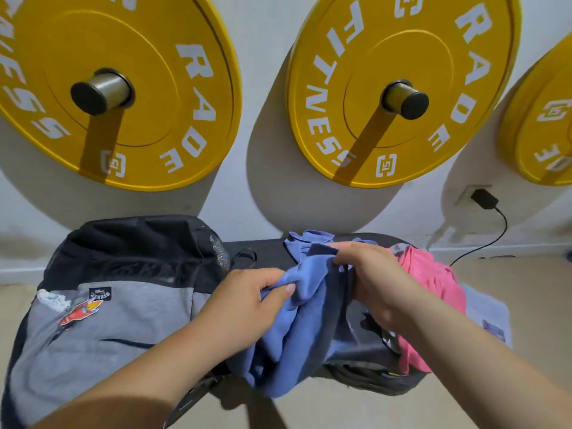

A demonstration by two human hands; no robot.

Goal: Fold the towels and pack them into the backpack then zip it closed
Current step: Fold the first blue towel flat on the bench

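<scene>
**Both hands grip one blue towel on the bench**

The blue towel (297,308) is a soft, rumpled cloth, bunched between the two hands and hanging in loose folds off the near edge of the bench (266,252). Part of it lies heaped beyond the right hand, toward the wall. It is unfolded.

The left hand (247,301) is closed on the towel's near part, thumb pressed on top and fingers curled under the fabric. The right hand (368,274) is closed too, pinching a raised edge of the same towel between fingertips and thumb.

Three towels show in all. The pink towel (433,283) lies crumpled just right of the right hand, partly under that wrist, spilling over the bench's near edge. A pale towel (486,308) lies flatter, further right of the pink one, with a small blue label near its corner.

One backpack (102,323) rests left of the left hand, grey on its front with a black upper part, a rocket patch and a small black badge on the front pocket. Whether its main zip is open I cannot tell.

Beyond the hands, three yellow plates (402,88) hang on wall pegs. One black plug (484,198) sits in a socket far right.
</scene>
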